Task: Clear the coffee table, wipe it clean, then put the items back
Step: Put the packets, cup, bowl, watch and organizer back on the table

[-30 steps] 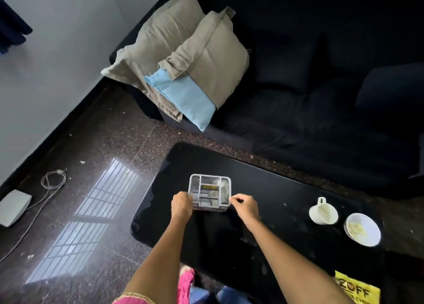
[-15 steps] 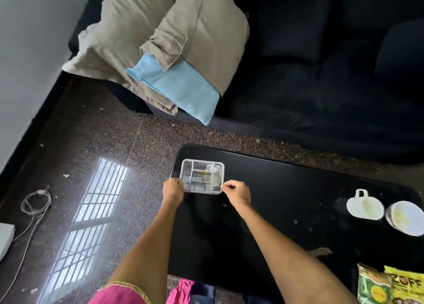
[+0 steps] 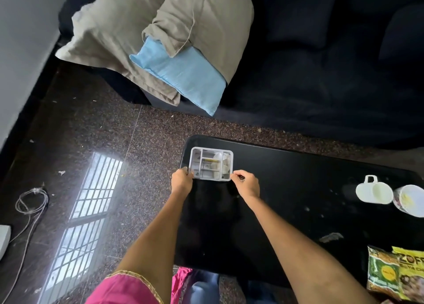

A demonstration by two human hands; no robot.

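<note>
Head view looks down on my two hands at the far left corner of the black worktop (image 3: pixel 298 189). My left hand (image 3: pixel 182 181) grips the near left corner of the white divided organizer (image 3: pixel 211 164), fingers curled round its rim; my right hand (image 3: pixel 246 184) pinches the near right corner between thumb and fingers. Small items lie in its compartments, too small for me to name. It sits right at the worktop's left edge, with the floor beyond.

To handle it well, I judge I should keep both grips level so nothing tips out, and mind that edge: a skewed push could send it over. Well apart to the right stand a white cup (image 3: pixel 374 192) and a bowl (image 3: pixel 410 199), touching or nearly so, with snack packets (image 3: pixel 397 276) at the near right corner.
</note>
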